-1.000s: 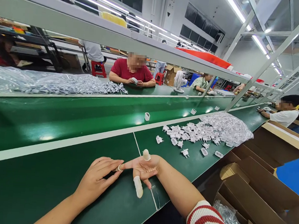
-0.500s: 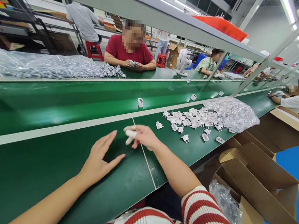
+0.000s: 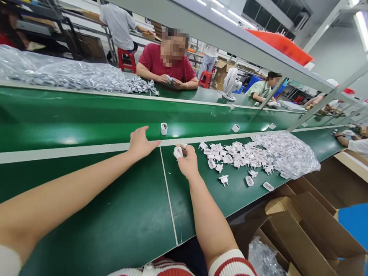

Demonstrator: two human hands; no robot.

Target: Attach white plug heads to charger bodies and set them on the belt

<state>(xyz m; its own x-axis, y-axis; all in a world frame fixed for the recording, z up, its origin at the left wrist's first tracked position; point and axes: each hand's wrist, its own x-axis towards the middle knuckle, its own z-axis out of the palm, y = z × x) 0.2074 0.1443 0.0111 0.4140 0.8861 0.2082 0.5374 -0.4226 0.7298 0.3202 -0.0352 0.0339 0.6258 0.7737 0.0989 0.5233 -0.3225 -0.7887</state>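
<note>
My left hand (image 3: 140, 142) stretches far out over the green bench, fingers apart, at the white line beside the moving belt. A small white charger shell (image 3: 163, 128) lies on the belt just beyond its fingertips. My right hand (image 3: 186, 160) rests on the bench with white finger cots on its fingers, which are curled and hold nothing I can make out. A scatter of white plug parts (image 3: 229, 157) lies just to the right of it.
A clear plastic bag of parts (image 3: 288, 152) lies right of the scatter. Open cardboard boxes (image 3: 310, 231) stand at the bench's right edge. Other white shells (image 3: 235, 127) ride the belt. Across it sits a person in red (image 3: 168, 65) beside a heap of bagged parts (image 3: 62, 75).
Both hands have moved forward, away from me. The left went from lying near the right hand to reaching out at the belt's edge; the right moved toward the scattered plug parts.
</note>
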